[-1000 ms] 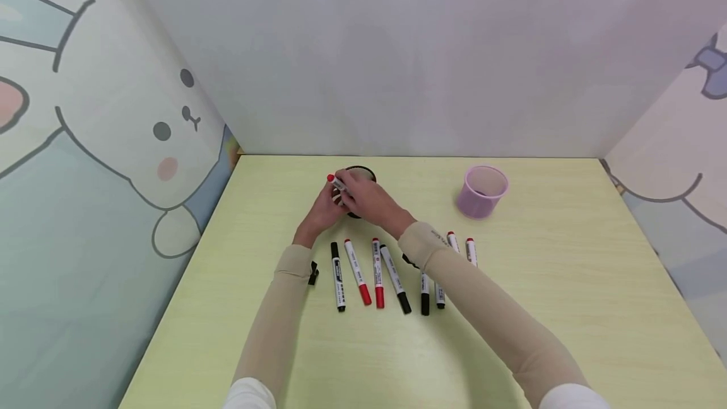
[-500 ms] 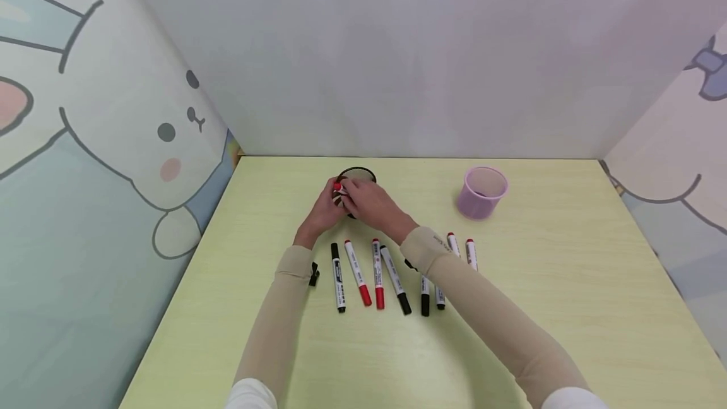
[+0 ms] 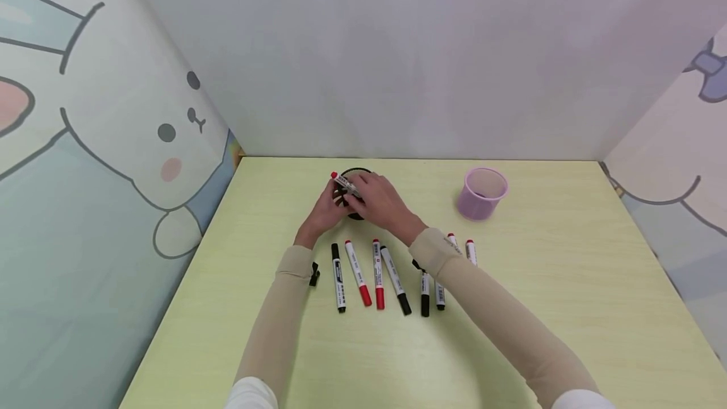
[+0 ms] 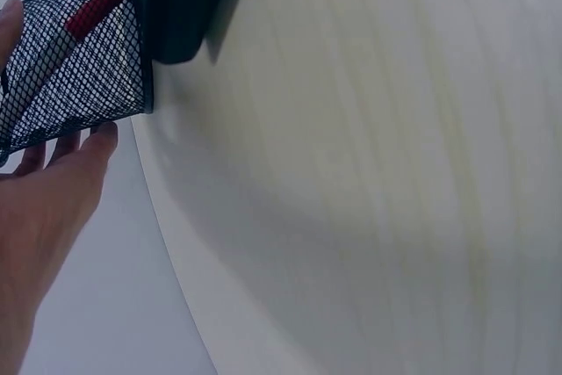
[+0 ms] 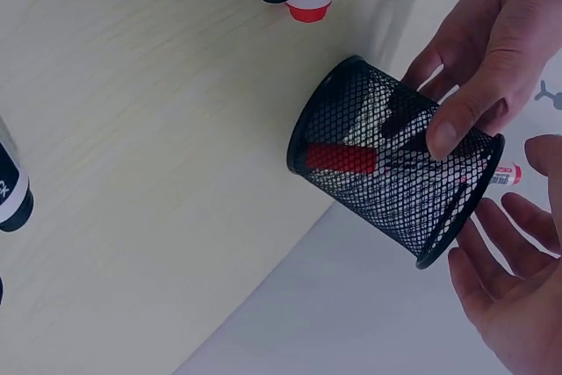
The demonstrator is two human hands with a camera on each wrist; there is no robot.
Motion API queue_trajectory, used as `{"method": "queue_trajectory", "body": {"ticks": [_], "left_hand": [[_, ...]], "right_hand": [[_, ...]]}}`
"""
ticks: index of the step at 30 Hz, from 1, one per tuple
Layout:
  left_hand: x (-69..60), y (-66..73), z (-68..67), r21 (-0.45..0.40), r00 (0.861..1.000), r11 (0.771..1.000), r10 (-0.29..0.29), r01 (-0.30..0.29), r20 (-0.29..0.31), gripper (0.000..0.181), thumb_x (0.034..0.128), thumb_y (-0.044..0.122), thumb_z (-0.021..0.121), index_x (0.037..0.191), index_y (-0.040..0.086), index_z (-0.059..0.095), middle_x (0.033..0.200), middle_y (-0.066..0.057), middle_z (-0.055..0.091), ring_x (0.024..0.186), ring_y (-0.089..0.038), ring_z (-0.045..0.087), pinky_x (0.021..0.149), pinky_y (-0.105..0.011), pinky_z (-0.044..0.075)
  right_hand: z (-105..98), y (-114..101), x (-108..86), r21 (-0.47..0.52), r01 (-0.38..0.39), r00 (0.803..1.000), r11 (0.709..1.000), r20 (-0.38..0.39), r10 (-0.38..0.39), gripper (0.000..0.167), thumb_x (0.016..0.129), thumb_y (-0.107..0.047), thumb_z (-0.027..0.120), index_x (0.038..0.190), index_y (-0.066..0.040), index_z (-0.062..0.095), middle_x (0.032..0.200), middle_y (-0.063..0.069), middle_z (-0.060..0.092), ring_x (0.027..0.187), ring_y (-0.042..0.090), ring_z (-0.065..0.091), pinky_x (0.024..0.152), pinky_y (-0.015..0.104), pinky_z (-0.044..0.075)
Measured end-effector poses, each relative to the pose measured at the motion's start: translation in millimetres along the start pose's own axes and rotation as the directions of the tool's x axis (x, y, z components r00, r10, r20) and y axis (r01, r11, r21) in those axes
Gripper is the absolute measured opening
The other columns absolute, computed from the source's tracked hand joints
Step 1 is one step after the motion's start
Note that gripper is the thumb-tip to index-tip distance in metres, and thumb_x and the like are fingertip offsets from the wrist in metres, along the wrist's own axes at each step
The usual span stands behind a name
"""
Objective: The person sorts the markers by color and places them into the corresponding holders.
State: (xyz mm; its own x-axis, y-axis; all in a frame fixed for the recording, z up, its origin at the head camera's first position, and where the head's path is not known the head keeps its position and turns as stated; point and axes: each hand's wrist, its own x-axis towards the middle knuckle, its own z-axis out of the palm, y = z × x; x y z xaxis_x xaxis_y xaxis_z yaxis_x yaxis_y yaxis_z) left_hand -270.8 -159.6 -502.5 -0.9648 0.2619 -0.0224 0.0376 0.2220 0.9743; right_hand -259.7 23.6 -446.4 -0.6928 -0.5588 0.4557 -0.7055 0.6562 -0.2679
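Note:
A black mesh pen cup [image 5: 395, 191] stands at the back left of the table. My left hand [image 3: 326, 210] holds it round the side, its thumb on the mesh in the right wrist view. Inside leans a red marker [image 3: 346, 185]; its red cap [image 5: 341, 158] shows through the mesh near the bottom, and its other end pokes above the rim. At the mouth of the cup is my right hand [image 3: 382, 204], fingers spread and apart from the marker in the right wrist view. Part of the cup is hidden by both hands in the head view.
Several markers lie in front of the cup, among them a black marker [image 3: 338, 279] and a red marker [image 3: 378, 273]. More are partly covered by the right forearm [image 3: 483, 302]. A purple cup [image 3: 477, 204] stands back right. A wall [image 3: 420, 81] closes the table's back.
My right hand has lowered the marker into the mesh cup, let go of it and drawn slightly to the right. The left hand keeps its hold on the cup.

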Motion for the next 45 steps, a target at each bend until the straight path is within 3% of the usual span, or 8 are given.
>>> {"method": "queue_trajectory", "body": {"ticks": [4,12,19,34,45], "left_hand": [[0.0,0.3,-0.4,-0.011,1.0,1.0,-0.003,0.003,0.002,0.069,0.0974,0.005,0.07,0.153,0.01,0.03,0.153,-0.018,0.038,0.141,-0.034,0.042,0.112,-0.049,0.043],[-1.8,4.2,0.8,0.055,0.999,0.998,-0.035,0.036,-0.027,0.075,0.0946,0.015,0.077,0.154,0.011,0.03,0.155,-0.016,0.039,0.146,-0.033,0.038,0.117,-0.046,0.038],[-1.3,3.9,-1.1,0.048,1.0,0.999,-0.016,0.018,-0.026,0.082,0.0915,0.023,0.081,0.154,0.005,0.031,0.154,-0.014,0.041,0.147,-0.03,0.036,0.12,-0.043,0.033],[-3.2,0.6,-5.4,0.055,0.998,0.997,-0.045,0.048,-0.051,0.082,0.0883,0.026,0.084,0.151,0.012,0.034,0.155,-0.01,0.041,0.149,-0.028,0.034,0.121,-0.041,0.032],[-3.0,0.0,-5.8,0.058,0.997,0.997,-0.049,0.052,-0.054,0.085,0.0868,0.027,0.086,0.152,0.011,0.034,0.155,-0.011,0.042,0.15,-0.028,0.033,0.121,-0.039,0.031]], "right_hand": [[-7,0,-1.9,0.026,-0.009,0.999,1.0,-0.035,0.01,0.034,0.102,-0.025,0.067,0.125,-0.001,0.067,0.119,0.015,0.069,0.103,0.03,0.065,0.09,0.045,0.053],[-20,-2,-10.0,0.056,-0.033,0.997,0.998,-0.067,0.037,0.031,0.101,-0.023,0.069,0.123,-0.002,0.067,0.112,0.014,0.069,0.095,0.028,0.063,0.084,0.043,0.054],[-30,-1,-20.7,0.115,-0.022,0.993,0.993,-0.11,0.035,0.027,0.097,-0.016,0.074,0.119,-0.001,0.068,0.108,0.013,0.069,0.094,0.026,0.063,0.08,0.041,0.055],[-41,5,-50.3,0.199,-0.108,0.991,0.974,-0.052,0.121,0.025,0.098,-0.018,0.072,0.116,-0.002,0.068,0.111,0.012,0.068,0.1,0.029,0.066,0.085,0.042,0.056],[-56,13,-78.7,0.214,-0.215,0.976,0.953,0.019,0.216,0.027,0.097,-0.017,0.072,0.12,-0.004,0.067,0.115,0.011,0.067,0.104,0.031,0.067,0.087,0.045,0.056]]}}
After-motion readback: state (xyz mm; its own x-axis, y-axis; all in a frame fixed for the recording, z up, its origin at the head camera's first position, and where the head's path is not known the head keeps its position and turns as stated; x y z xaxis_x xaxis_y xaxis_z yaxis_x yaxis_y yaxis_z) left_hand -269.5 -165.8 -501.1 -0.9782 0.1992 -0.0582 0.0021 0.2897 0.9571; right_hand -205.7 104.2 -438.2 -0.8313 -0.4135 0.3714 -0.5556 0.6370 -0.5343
